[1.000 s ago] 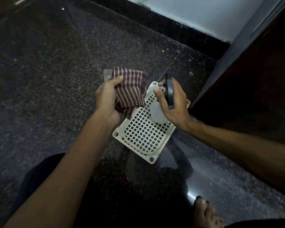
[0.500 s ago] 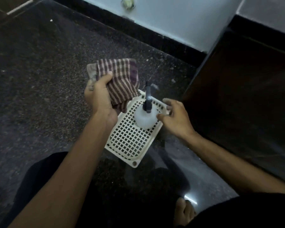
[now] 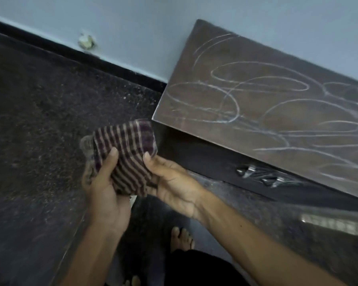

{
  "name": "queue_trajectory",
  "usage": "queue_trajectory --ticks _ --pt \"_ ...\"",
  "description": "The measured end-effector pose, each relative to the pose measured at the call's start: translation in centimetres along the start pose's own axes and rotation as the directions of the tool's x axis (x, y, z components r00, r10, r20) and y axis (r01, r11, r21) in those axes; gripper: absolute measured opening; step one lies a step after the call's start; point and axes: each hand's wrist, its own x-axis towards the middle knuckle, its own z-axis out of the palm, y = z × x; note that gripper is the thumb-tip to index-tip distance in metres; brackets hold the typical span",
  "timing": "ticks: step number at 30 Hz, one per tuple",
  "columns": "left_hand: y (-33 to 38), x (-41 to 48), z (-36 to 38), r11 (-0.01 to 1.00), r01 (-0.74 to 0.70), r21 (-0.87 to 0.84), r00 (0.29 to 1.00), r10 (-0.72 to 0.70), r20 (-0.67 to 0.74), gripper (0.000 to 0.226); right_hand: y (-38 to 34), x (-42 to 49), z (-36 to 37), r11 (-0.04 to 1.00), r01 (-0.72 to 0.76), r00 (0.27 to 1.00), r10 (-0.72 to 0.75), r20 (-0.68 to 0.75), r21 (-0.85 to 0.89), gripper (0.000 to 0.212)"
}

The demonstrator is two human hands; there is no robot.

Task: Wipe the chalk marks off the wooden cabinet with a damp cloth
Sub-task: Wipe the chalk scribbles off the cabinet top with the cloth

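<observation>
A striped maroon and cream cloth [image 3: 126, 153], bunched up, is held between both hands in front of me. My left hand [image 3: 105, 188] grips its left side with the thumb on top. My right hand [image 3: 174, 182] holds its right side, thumb pressing the fabric. Just right of the cloth stands the dark wooden cabinet [image 3: 267, 104]. White looping chalk marks [image 3: 256, 83] cover its top surface. The cloth is apart from the cabinet, close to its near left corner.
Dark speckled stone floor [image 3: 39, 120] spreads to the left. A pale blue wall [image 3: 132, 27] with a black skirting runs behind. A metal handle [image 3: 265, 176] glints on the cabinet front. My bare foot [image 3: 182, 238] stands below the hands.
My view has swung up from the white basket and spray bottle to the cabinet top. My right hand left the bottle and now holds the cloth together with my left.
</observation>
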Motion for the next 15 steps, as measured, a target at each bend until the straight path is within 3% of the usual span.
queue_trajectory --ticks 4,8,15 --pt "1.5 -3.9 5.7 0.982 0.154 0.111 0.988 -0.154 -0.012 0.052 -4.0 -5.3 0.5 0.988 0.073 0.994 -0.06 -0.097 0.138 0.055" --pt "2.8 -6.1 11.0 0.952 0.153 0.265 0.987 -0.162 0.009 0.06 -8.9 -9.4 0.8 0.989 0.138 0.975 -0.125 -0.181 0.06 0.05" --pt "4.2 -4.7 19.5 0.874 0.158 0.459 0.956 -0.252 0.152 0.029 -16.8 -13.0 0.1 0.965 0.252 0.913 -0.214 -0.347 0.067 0.035"
